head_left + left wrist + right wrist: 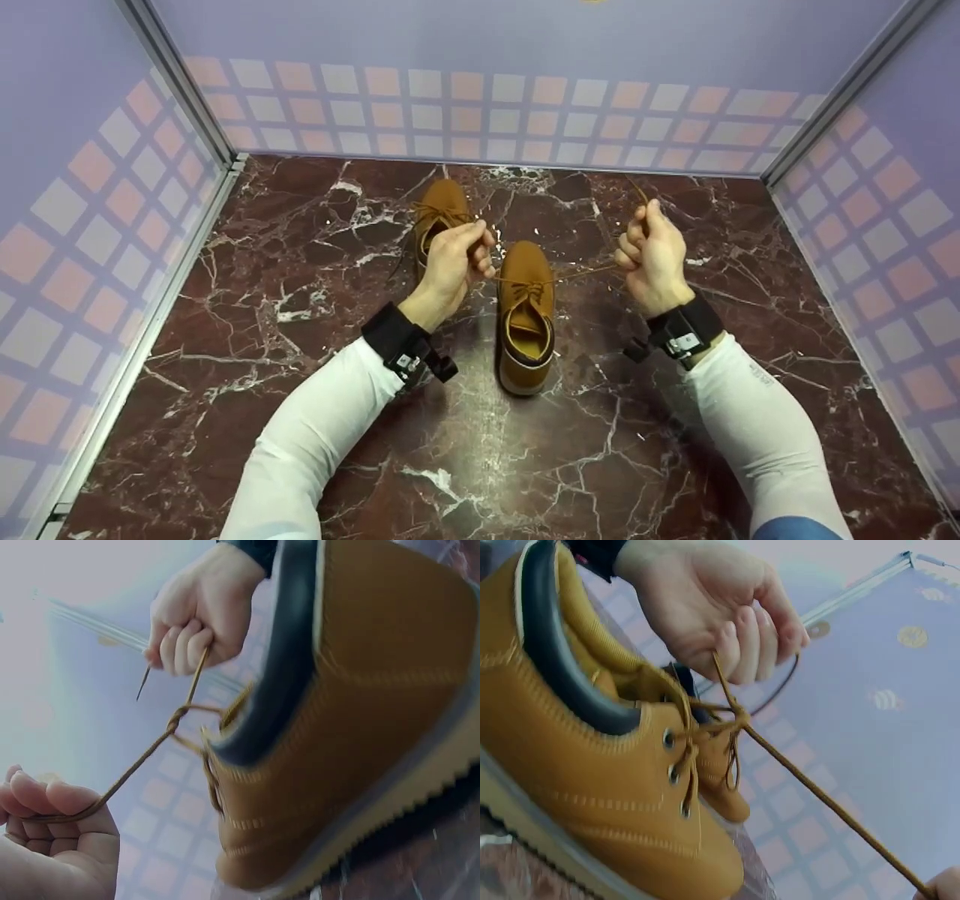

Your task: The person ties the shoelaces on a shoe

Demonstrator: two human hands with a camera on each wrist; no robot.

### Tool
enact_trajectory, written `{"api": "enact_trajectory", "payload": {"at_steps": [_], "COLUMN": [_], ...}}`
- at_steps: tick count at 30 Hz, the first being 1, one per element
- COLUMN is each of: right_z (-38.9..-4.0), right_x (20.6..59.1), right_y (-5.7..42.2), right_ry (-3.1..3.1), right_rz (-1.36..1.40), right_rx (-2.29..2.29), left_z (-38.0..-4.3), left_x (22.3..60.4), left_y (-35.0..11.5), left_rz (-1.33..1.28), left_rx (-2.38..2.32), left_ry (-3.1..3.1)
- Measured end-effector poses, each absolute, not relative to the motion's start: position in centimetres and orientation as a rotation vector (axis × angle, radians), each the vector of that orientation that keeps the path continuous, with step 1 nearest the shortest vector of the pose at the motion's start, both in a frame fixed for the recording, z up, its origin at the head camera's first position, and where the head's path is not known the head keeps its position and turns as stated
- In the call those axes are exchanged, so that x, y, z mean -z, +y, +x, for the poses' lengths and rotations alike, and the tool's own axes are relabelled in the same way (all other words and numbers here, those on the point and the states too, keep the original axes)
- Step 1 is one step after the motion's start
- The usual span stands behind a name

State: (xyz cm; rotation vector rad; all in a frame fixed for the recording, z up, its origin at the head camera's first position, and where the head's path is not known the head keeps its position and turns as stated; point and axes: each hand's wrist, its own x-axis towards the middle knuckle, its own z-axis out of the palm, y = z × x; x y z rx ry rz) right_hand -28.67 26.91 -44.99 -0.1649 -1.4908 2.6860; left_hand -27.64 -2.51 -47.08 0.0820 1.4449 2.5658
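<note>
A tan lace-up shoe with a dark padded collar stands on the floor, toe pointing away. My left hand grips one end of its brown shoelace on the shoe's left. Out to the right, my right hand holds the other end in curled fingers, a loose tip sticking up past the thumb. The lace stretches between both hands and crosses in a twist above the eyelets. Behind my left hand is a second tan shoe, its lace tied in a bow; part of it is hidden by that hand.
The floor is dark red marble with white veins. Purple panels with pink and white squares close off the back, the left and the right, joined by metal corner posts.
</note>
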Motion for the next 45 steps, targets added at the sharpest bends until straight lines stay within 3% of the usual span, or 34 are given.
{"api": "enact_trajectory", "payload": {"at_steps": [21, 38, 42, 45], "right_z": [-28.3, -28.1, -28.0, -27.5], "right_x": [49.3, 50.4, 50.3, 50.2], "right_y": [33.2, 33.7, 33.4, 33.1], "right_ry": [-1.902, -2.256, -2.481, -2.658], "right_rz": [-0.537, -0.429, -0.418, -0.331], "right_rx": [-2.412, -2.325, -2.044, -1.61], "left_z": [-26.9, -26.7, -26.2, -25.8], "left_x": [48.9, 48.0, 46.4, 45.0], "left_y": [-5.4, -5.0, -5.4, -5.5], "left_rz": [0.201, 0.151, 0.078, 0.2], "left_rx": [-2.438, -2.366, -2.427, -2.416], "left_ry": [1.979, 2.124, 2.162, 2.274]}}
